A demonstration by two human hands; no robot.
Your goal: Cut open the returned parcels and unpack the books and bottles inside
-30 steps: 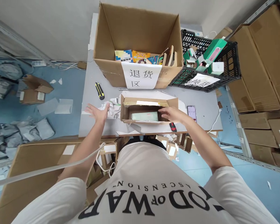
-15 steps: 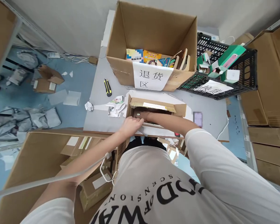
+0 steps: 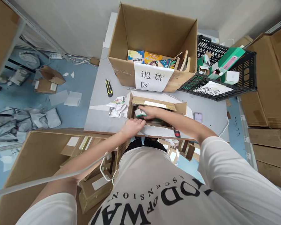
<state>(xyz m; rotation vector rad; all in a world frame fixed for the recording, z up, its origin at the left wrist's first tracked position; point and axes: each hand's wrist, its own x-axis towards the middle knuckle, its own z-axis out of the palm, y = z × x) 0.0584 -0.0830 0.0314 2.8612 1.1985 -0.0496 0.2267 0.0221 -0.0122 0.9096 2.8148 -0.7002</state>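
Note:
A small open cardboard box lies on the grey table with its flaps spread. My right hand is inside it, closed around a white and green box at the left end. The lower part of that item is hidden by the cardboard. My left hand grips the near left edge of the cardboard box, fingers curled over it. Crumpled printed paper lies just left of the box. A red and black cutter rests by the table's front edge, close under my right forearm.
Behind stands a large carton of books, with a black crate of green boxes to its right. A yellow-black cutter and a phone lie on the table. Below left, a big carton holds parcels.
My right hand has lifted slightly inside the box, and the white and green box now shows in it. The paper ball at the table's left edge is no longer visible.

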